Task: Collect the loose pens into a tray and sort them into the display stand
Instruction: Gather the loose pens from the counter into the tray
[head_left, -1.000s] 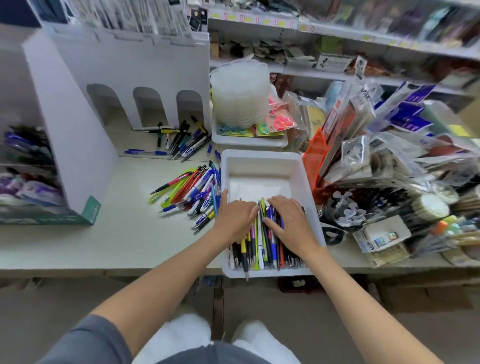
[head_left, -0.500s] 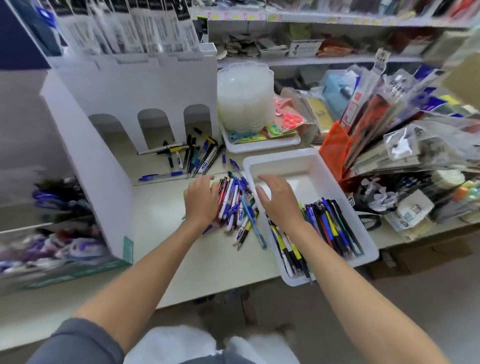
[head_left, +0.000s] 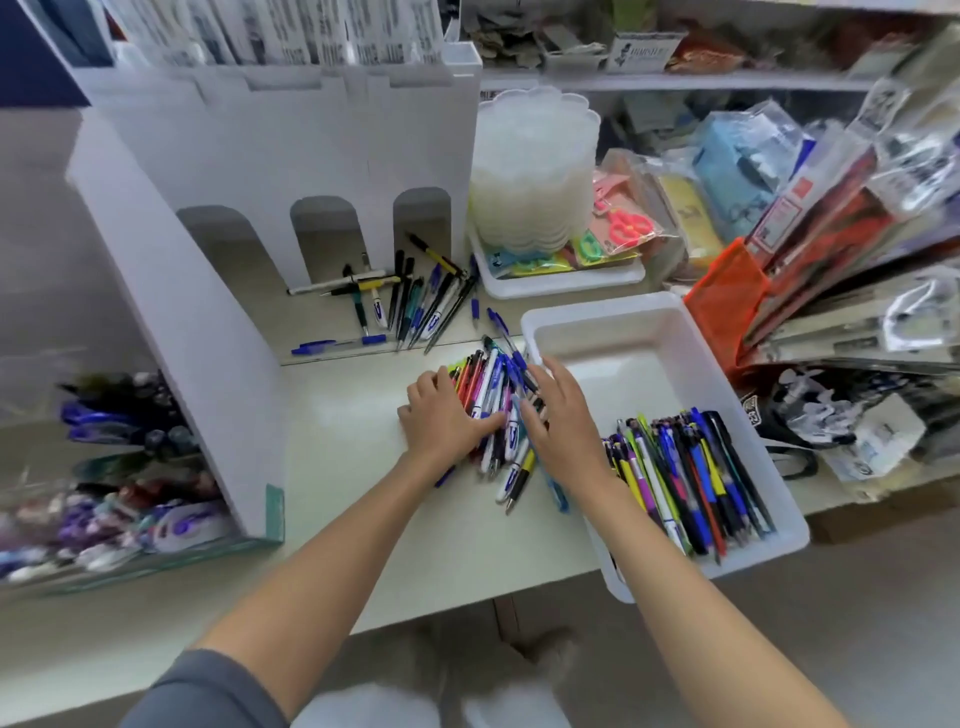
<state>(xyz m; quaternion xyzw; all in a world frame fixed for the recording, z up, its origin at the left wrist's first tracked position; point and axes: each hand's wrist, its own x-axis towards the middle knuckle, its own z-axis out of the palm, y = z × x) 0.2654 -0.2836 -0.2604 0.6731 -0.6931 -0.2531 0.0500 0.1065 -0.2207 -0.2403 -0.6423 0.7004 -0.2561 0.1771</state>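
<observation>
Loose pens (head_left: 493, 410) lie heaped on the surface (head_left: 337, 415) just left of the tray (head_left: 623, 332), long axes running roughly near-to-far and middles hidden beneath both hands. The left hand (head_left: 441, 421) rests on the heap with fingers bent, but any grip cannot be made out. The right hand (head_left: 563, 421) lies flat with straight fingers, and the display stand (head_left: 234, 260) is blurred at left.

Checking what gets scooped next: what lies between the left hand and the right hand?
In the head view, a heap of loose multicoloured plastic pens lies between the left hand and the right hand.
</observation>
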